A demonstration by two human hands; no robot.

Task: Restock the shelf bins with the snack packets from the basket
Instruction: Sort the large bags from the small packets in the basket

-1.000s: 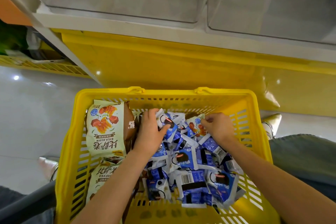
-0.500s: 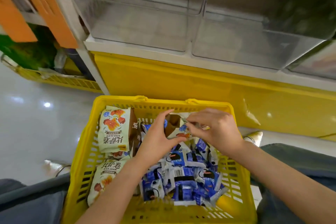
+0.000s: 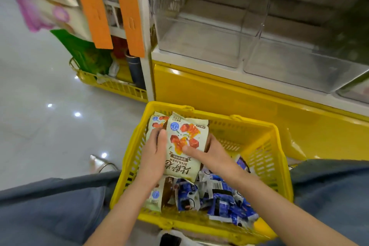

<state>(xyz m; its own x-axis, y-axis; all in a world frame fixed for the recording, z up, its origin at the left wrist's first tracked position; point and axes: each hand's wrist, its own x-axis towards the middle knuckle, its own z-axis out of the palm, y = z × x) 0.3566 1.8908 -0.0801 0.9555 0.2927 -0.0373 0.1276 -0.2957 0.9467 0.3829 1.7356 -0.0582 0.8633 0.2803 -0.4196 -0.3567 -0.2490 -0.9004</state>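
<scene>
- Left hand (image 3: 154, 158) and right hand (image 3: 214, 156) are clasped round a glossy cream snack packet (image 3: 184, 146).
- Crinkled blue sachets (image 3: 221, 201) are heaped in a slatted yellow plastic basket (image 3: 257, 152).

Clear bins (image 3: 199, 46) on white shelf (image 3: 199, 67)

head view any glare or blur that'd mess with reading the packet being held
In the head view, small white glare spots dot the glossy floor. In the same view, the top left, around the pink-flowered item, is smeared by blur, and the wide lens bows the yellow shelf base. The cream snack packet is sharp and free of glare, with its large print readable.
</scene>
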